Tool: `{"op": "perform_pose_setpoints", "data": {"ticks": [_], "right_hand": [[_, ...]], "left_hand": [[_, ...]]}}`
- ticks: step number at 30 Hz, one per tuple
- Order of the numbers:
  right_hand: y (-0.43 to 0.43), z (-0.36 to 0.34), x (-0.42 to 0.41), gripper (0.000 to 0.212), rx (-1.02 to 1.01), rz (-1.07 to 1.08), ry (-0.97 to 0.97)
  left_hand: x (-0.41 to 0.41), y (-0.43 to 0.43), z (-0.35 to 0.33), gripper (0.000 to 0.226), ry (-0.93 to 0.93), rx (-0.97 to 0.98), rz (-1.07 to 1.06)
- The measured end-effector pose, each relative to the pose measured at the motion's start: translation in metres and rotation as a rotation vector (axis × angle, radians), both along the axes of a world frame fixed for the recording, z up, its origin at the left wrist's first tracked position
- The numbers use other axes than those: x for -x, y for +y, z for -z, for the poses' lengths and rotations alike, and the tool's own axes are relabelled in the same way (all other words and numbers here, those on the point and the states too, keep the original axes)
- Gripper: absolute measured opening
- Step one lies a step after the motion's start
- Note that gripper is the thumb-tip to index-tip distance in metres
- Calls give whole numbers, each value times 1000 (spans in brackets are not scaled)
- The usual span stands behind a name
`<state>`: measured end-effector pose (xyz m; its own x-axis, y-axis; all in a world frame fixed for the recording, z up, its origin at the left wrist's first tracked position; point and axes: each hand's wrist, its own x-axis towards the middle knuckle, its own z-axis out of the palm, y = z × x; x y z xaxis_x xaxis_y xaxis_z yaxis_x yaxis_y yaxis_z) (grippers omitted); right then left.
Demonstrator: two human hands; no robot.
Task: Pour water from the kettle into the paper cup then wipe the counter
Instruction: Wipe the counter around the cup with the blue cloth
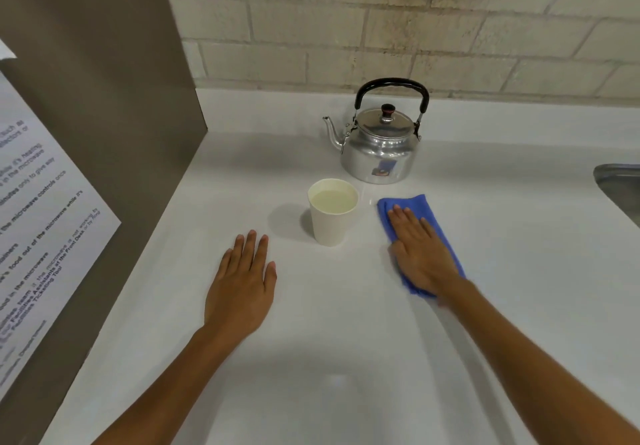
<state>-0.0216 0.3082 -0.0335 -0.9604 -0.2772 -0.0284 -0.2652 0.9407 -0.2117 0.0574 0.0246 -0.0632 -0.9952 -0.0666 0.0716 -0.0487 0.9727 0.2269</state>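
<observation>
Cup [331, 214] full near the brim, upright on counter [329, 340], just in front of kettle [379, 143]. Could tip and spill if cloth [420, 237] sweeps left into it. Right hand [420, 254] flat, pressing cloth, not clenched. Left hand [242, 289] released, palm down, empty

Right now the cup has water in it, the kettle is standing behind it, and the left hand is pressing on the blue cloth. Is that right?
Nearly. The head view shows the right hand pressing the blue cloth; the left hand lies flat on the bare counter. The cup does hold water, with the kettle behind it.
</observation>
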Motion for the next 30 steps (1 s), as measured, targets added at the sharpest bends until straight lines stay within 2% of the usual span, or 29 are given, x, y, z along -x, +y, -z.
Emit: {"op": "perform_pose_setpoints", "data": {"ticks": [6, 11, 14, 16, 17, 21, 24, 30], "right_hand": [[-45, 14, -87, 54, 79, -161, 92], [2, 5, -92, 48, -33, 16, 56], [-4, 5, -112, 48, -59, 104, 30], [-30, 3, -132, 67, -39, 91, 76], [-48, 1, -141, 69, -9, 68, 79], [-107, 5, -152, 57, 71, -48, 124], [-94, 6, -146, 49, 91, -38, 57], [-82, 1, -159, 66, 31, 107, 133]], "left_hand": [[0, 0, -2, 55, -6, -1, 8], [-1, -3, -5, 55, -25, -17, 28], [-1, -6, -8, 55, -64, -50, 56], [-2, -10, -8, 55, -87, -63, 69], [-3, -12, -8, 56, -93, -58, 73], [0, -12, -6, 57, -88, -38, 67], [-2, -13, -6, 58, -81, -36, 66], [-3, -12, -7, 57, -75, -46, 73]]}}
